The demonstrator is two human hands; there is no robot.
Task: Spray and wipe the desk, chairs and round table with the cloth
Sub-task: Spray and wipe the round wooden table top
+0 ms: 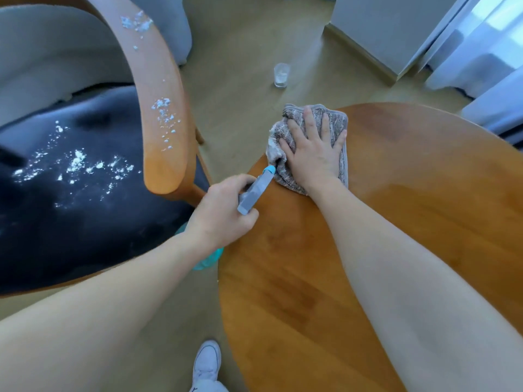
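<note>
So the right hand (314,154) is lying flat on the grey cloth (285,168), fingers straight and spread, pressing it down onto the round wooden surface (396,222) near its far-left edge; part of the cloth is hanging slightly past the rim there. The left hand (223,213) is curling its fingers round the spray bottle (254,192), holding it by the grey trigger head just beside the surface's left edge; the blue nozzle tip is pointing toward the cloth and looking like it's nearly touching it; the bottle's teal body is peeking out below the wrist. Over on the left the chair (161,108) is sitting close to the surface, with white powdery specks scattered over its dark seat and along the curved wooden backrest. A small clear glass (281,75) is standing upright on the floor (240,66), well apart from the cloth. A white shoe (206,363) is showing at the bottom edge, next to the surface.
</note>
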